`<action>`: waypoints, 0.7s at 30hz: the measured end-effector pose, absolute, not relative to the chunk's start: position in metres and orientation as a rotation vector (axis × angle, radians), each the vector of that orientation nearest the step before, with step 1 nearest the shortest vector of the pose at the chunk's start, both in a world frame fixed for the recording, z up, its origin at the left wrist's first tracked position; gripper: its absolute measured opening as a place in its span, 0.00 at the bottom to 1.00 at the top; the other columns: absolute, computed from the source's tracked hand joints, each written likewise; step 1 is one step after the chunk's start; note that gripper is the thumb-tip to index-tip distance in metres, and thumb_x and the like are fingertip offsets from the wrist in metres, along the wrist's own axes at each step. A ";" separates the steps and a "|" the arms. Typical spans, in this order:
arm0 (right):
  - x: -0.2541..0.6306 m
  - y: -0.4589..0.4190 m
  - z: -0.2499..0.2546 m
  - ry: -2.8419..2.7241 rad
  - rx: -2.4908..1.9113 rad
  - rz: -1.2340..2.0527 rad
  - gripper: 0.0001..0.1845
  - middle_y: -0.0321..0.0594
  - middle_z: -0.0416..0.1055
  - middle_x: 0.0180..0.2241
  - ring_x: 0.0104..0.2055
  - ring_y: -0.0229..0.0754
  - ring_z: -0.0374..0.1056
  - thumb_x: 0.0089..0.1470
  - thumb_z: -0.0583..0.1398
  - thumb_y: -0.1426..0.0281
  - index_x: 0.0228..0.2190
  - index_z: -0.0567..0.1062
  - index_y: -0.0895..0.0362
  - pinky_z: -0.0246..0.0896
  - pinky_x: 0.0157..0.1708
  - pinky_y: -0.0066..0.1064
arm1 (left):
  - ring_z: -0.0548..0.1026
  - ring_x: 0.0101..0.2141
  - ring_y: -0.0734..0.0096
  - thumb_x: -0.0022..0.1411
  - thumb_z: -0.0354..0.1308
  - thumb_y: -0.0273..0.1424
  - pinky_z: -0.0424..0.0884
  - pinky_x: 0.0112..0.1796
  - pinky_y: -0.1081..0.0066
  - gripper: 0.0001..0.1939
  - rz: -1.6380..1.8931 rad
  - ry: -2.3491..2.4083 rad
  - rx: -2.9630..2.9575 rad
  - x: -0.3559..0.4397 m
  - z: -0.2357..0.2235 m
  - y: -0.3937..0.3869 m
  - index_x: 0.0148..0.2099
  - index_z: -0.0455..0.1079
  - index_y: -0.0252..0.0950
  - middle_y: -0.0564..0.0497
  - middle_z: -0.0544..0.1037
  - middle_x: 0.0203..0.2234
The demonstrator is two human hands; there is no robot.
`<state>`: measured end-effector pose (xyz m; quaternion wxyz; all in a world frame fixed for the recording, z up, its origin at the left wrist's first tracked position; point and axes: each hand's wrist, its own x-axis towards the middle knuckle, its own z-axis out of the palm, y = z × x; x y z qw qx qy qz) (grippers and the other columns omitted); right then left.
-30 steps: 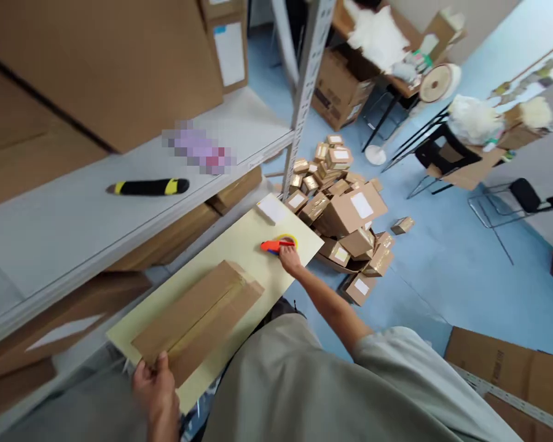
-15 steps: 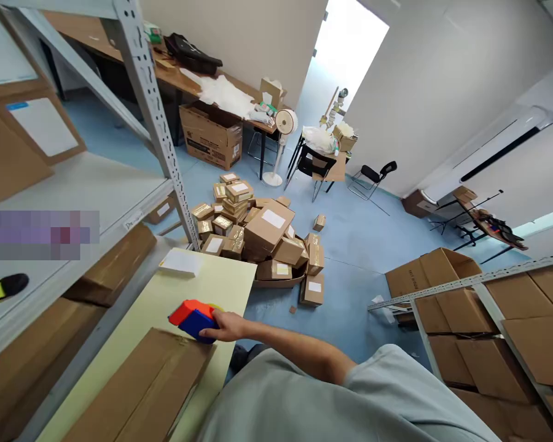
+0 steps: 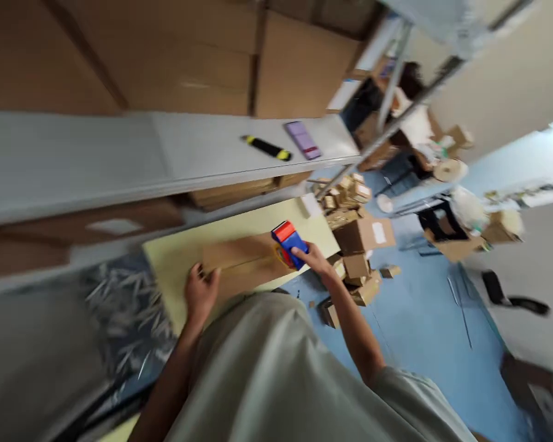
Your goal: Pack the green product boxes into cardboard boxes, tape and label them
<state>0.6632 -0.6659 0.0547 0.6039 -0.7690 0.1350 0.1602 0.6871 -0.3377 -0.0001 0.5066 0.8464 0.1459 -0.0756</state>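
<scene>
A flat brown cardboard box (image 3: 242, 263) lies on a pale yellow board (image 3: 175, 258) in front of me. My left hand (image 3: 201, 293) rests on the box's near left end, fingers curled over its edge. My right hand (image 3: 312, 258) is wrapped around a red and blue tape dispenser (image 3: 289, 242), which sits against the box's right end. The whole picture is smeared by motion.
A grey shelf (image 3: 120, 159) above the board carries a black and yellow cutter (image 3: 267, 147) and a purple phone (image 3: 303, 139), with big cartons stacked above. A heap of small cardboard parcels (image 3: 357, 245) lies on the blue floor to the right. Chairs and tables stand farther back.
My right hand has picked up the tape dispenser and carried it to the box's right end. The view swung away to the room and back down to the board.
</scene>
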 end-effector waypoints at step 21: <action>0.768 -0.588 0.080 -0.410 -2.018 1.216 0.37 0.31 0.66 0.28 0.31 0.38 0.62 0.47 0.74 0.35 0.31 0.73 0.55 0.55 0.30 0.29 | 0.76 0.34 0.70 0.57 0.74 0.47 0.69 0.36 0.71 0.20 -0.372 0.425 1.127 0.686 -0.018 -0.341 0.37 0.80 0.35 0.49 0.83 0.34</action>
